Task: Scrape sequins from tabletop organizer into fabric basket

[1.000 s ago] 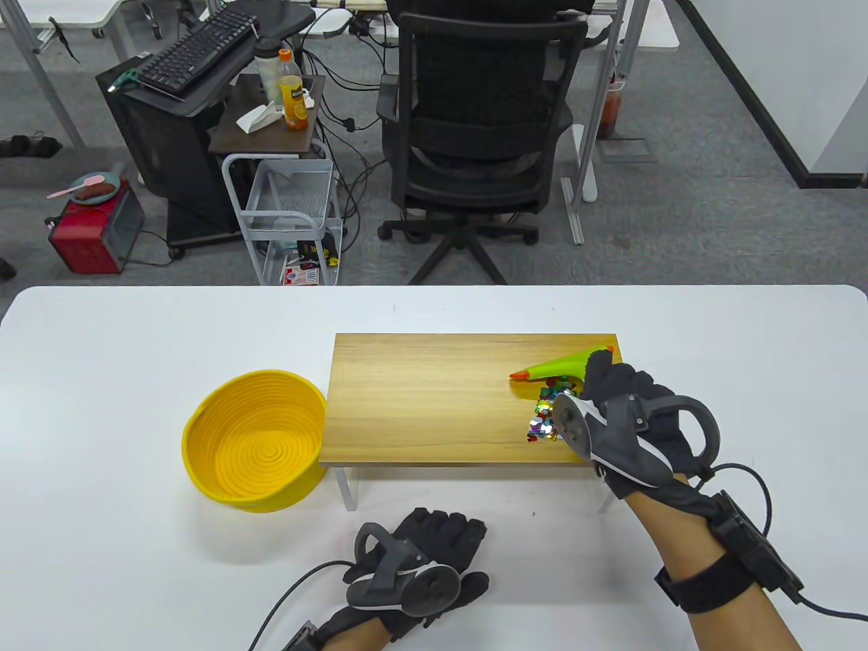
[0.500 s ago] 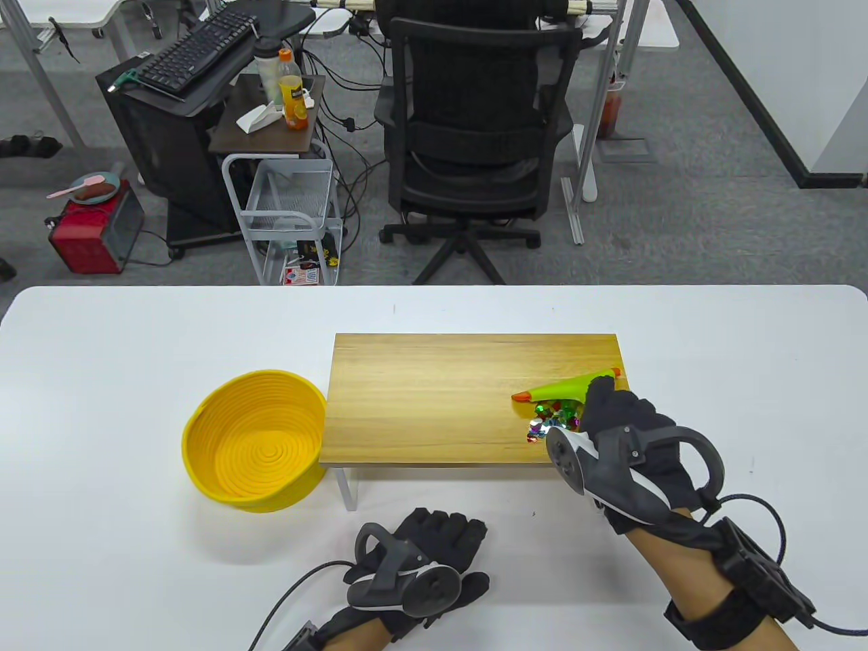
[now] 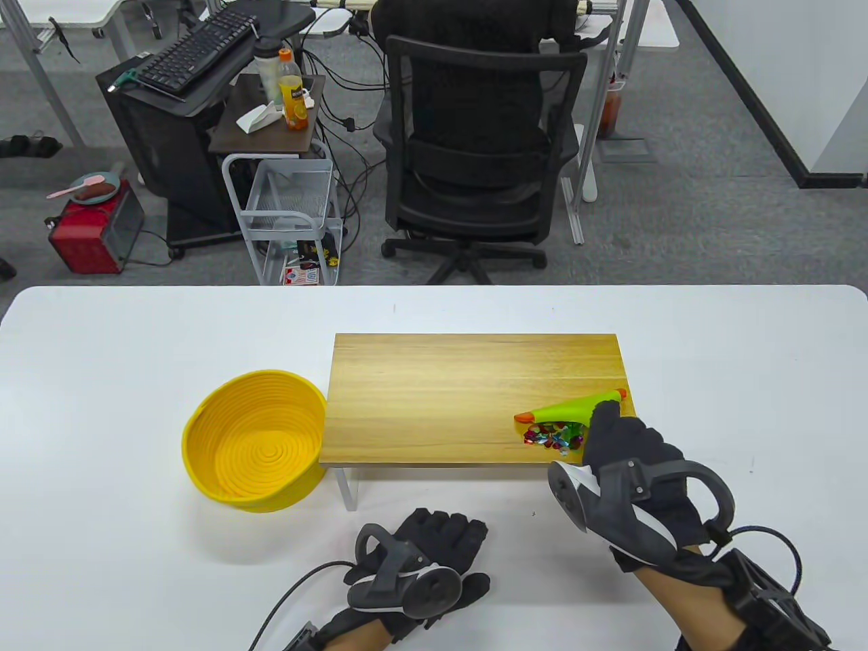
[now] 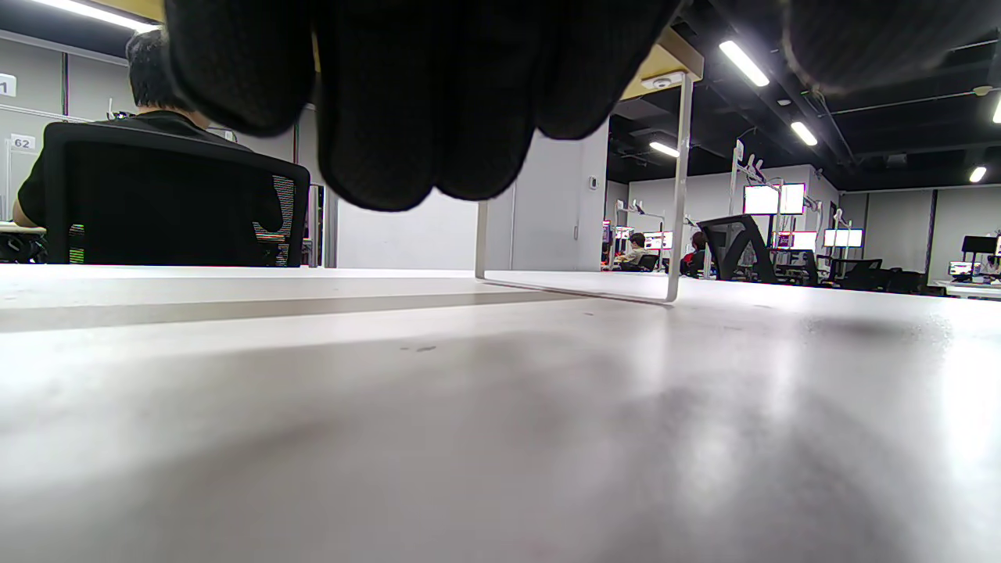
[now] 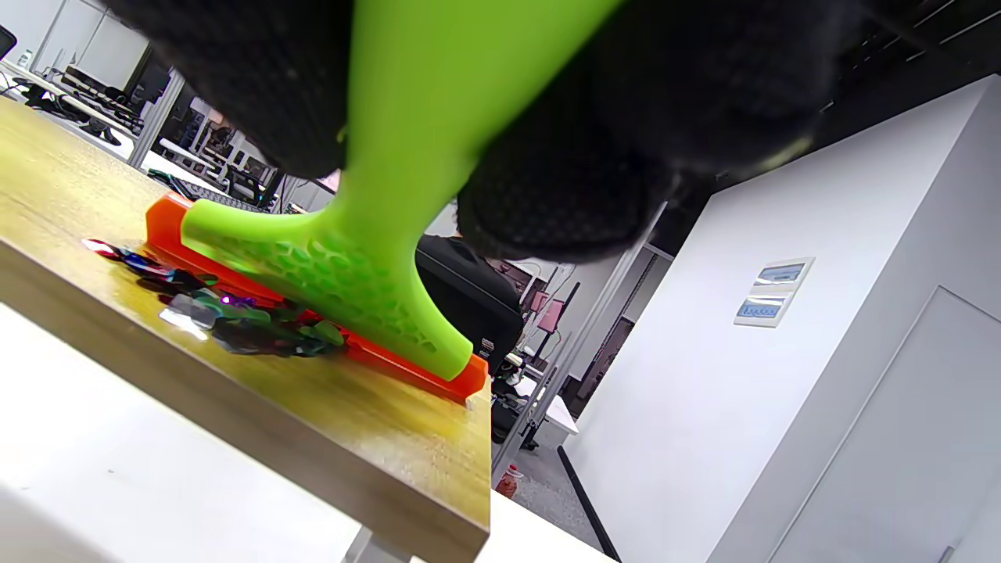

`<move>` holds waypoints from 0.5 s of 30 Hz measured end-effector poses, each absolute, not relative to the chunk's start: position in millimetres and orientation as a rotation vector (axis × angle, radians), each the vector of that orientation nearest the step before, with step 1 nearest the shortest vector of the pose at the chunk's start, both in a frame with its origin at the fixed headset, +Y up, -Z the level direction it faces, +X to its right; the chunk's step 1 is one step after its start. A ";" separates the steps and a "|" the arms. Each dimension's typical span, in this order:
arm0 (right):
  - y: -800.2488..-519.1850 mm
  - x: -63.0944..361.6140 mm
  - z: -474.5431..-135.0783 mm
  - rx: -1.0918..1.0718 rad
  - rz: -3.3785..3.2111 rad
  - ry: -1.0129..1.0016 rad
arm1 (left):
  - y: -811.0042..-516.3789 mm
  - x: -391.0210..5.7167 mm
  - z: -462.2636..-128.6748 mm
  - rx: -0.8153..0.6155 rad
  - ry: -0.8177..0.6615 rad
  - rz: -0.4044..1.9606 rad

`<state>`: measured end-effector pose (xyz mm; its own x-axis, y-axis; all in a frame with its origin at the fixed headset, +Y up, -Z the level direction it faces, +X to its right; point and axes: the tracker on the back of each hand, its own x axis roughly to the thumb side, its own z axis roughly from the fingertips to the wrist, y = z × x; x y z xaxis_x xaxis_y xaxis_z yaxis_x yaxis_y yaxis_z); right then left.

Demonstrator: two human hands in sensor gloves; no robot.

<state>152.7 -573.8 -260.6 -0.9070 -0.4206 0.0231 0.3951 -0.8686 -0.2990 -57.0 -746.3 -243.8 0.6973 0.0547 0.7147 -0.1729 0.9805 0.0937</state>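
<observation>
A wooden tabletop organizer [image 3: 441, 400] stands on the white table. A small pile of coloured sequins [image 3: 555, 435] lies near its front right corner, also in the right wrist view [image 5: 235, 317]. My right hand [image 3: 627, 447] grips a green scraper with an orange blade [image 3: 566, 409], and the blade [image 5: 313, 313] rests on the wood just behind the pile. A yellow fabric basket [image 3: 256, 441] sits empty left of the organizer. My left hand [image 3: 427, 549] rests flat on the table in front of the organizer, holding nothing.
The organizer stands on thin white legs [image 4: 679, 188], with a gap beneath. Beyond the table's far edge are a black office chair [image 3: 475, 142] and a wire cart [image 3: 288, 210].
My right hand has drawn the scraper toward the organizer's front edge, pushing the sequins into a tighter pile near that edge. My left hand has not moved.
</observation>
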 end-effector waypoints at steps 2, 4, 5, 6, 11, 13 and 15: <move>-574.7 152.6 -257.3 -0.124 -2.680 0.411 | -746.3 -56.8 -243.7 0.159 -0.790 0.127; -575.2 152.9 -255.6 -0.125 -2.681 0.415 | -746.4 -56.7 -243.5 0.159 -0.790 0.128; -575.4 153.2 -254.9 -0.126 -2.681 0.416 | -746.5 -56.6 -243.5 0.158 -0.790 0.127; -575.5 153.6 -253.8 -0.127 -2.683 0.419 | -746.4 -56.6 -243.4 0.158 -0.790 0.126; -575.7 156.6 -252.2 -0.124 -2.696 0.433 | -746.5 -56.4 -243.3 0.158 -0.790 0.126; -576.2 159.3 -253.1 -0.121 -2.710 0.447 | -746.5 -56.4 -243.3 0.157 -0.790 0.126; -576.7 163.1 -254.8 -0.114 -2.735 0.461 | -746.5 -56.5 -243.3 0.157 -0.789 0.126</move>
<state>163.1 -576.7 -254.8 -0.9305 -0.3659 0.0189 0.3395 -0.8805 -0.3309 -56.5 -746.5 -243.3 0.6981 0.0540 0.7140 -0.1715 0.9807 0.0935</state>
